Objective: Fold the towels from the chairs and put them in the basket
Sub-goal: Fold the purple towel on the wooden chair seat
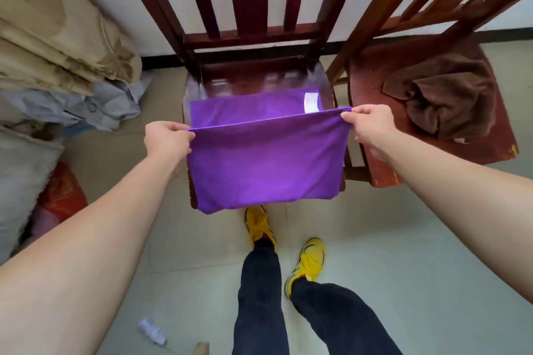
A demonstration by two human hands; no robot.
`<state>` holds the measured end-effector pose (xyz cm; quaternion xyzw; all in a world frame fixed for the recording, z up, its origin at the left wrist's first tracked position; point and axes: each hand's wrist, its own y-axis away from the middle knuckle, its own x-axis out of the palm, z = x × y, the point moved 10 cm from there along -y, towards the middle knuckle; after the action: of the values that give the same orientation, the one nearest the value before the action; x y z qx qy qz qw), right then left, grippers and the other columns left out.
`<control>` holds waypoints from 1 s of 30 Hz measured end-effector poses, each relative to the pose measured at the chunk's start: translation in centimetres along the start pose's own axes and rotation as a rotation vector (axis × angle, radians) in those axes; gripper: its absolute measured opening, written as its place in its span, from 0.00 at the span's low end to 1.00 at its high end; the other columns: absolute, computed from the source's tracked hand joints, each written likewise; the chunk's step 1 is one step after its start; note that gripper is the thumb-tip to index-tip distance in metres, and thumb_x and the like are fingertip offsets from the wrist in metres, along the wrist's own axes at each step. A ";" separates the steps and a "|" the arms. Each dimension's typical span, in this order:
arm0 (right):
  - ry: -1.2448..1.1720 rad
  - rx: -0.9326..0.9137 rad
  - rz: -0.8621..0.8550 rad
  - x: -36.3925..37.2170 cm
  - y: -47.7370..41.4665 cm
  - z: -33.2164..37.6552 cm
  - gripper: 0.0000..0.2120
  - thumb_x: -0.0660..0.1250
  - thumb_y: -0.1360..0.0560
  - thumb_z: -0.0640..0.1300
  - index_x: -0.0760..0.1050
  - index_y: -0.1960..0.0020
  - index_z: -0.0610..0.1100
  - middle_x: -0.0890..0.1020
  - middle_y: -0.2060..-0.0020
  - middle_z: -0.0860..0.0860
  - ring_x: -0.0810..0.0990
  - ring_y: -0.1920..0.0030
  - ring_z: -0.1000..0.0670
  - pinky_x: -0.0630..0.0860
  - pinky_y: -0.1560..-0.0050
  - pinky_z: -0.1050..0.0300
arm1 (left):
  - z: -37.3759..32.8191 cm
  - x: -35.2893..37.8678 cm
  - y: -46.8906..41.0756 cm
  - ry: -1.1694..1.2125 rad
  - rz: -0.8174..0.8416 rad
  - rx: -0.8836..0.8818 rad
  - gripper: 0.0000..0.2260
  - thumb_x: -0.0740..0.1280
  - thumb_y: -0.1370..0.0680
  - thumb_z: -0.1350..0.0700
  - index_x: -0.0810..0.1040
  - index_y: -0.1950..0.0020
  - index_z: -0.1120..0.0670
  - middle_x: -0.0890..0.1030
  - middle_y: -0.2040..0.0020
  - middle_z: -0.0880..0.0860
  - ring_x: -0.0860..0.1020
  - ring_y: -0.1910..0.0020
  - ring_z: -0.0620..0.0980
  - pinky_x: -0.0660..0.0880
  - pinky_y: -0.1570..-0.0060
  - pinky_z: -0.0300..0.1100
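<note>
A purple towel (265,161) lies over the seat of a dark wooden chair (253,75), its near part lifted and its far edge flat on the seat with a white label showing. My left hand (167,138) pinches the towel's left corner. My right hand (372,127) pinches its right corner. The edge is stretched taut between them. A crumpled brown towel (441,98) sits on the seat of a second wooden chair (372,86) to the right. No basket is in view.
Folded beige bedding (57,46) and grey cloth (101,104) are piled at the left, with a red bag (60,196) below. My legs and yellow shoes (308,262) stand on the tiled floor. A small plastic bottle (151,330) lies on the floor.
</note>
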<state>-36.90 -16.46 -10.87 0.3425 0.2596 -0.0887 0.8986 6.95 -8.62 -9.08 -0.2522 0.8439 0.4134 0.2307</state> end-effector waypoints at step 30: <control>0.591 -0.199 -0.140 10.2 -14.5 7.3 0.18 0.57 0.19 0.54 0.73 0.36 0.44 0.79 0.43 0.40 0.77 0.43 0.37 0.66 0.54 0.54 | -3.3 6.2 -18.2 -0.293 -0.027 0.190 0.10 0.61 0.21 0.50 0.75 0.45 0.55 0.76 0.53 0.55 0.74 0.54 0.56 0.71 0.54 0.45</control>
<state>-30.17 -31.93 -19.87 0.2450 0.5399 -0.0210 0.8050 12.83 -22.41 -21.59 -0.1775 0.8332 0.3608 0.3796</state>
